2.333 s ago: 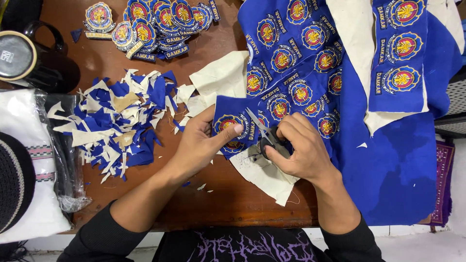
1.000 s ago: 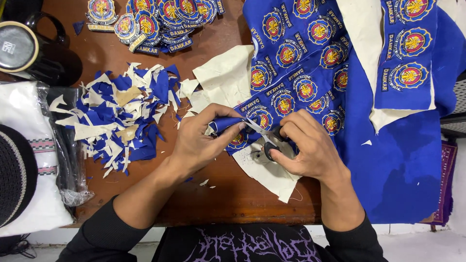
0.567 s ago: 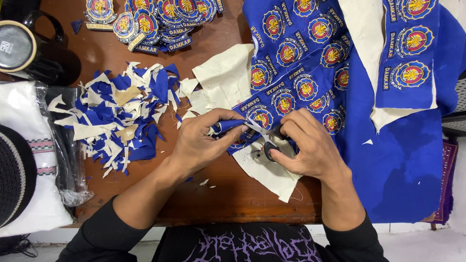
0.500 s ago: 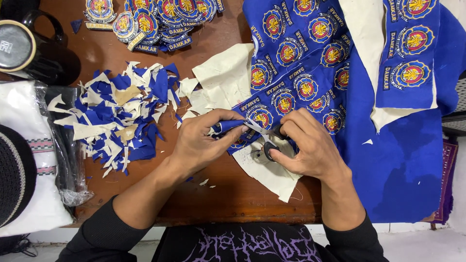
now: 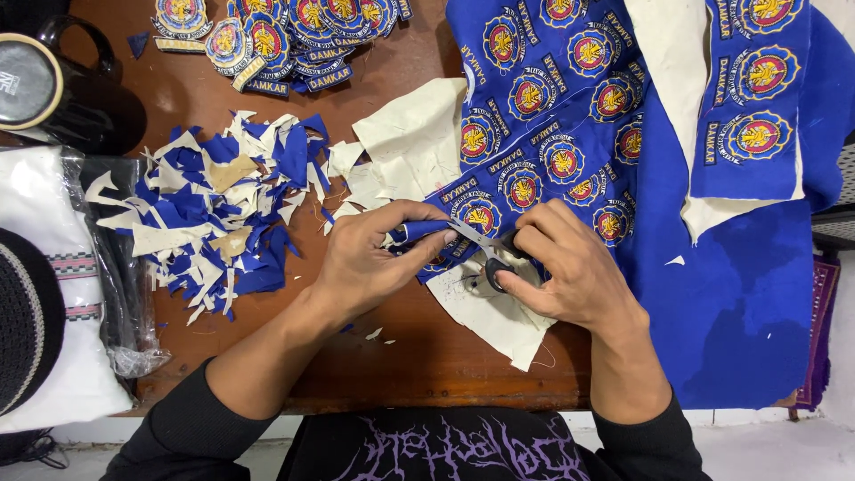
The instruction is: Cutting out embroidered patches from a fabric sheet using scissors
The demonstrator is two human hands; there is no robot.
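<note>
My right hand (image 5: 570,267) grips small black-handled scissors (image 5: 488,252), blades pointing left into blue embroidered cloth. My left hand (image 5: 370,258) pinches the edge of that blue badge sheet (image 5: 534,134), right at the blade tips. The sheet carries several round blue, red and yellow emblems and has a cream backing (image 5: 494,312) showing beneath my hands. Both hands meet over the front middle of the brown wooden table (image 5: 419,356).
A heap of blue and cream offcuts (image 5: 218,209) lies to the left. Several cut-out badges (image 5: 276,36) are piled at the back. A black mug (image 5: 44,85) stands far left, above a bagged white cloth (image 5: 62,294). More blue fabric (image 5: 748,294) drapes over the right.
The scissors have worked a little further along the blue strip, and my left fingers have shifted their pinch closer to the blades. The camera view has drifted slightly.
</note>
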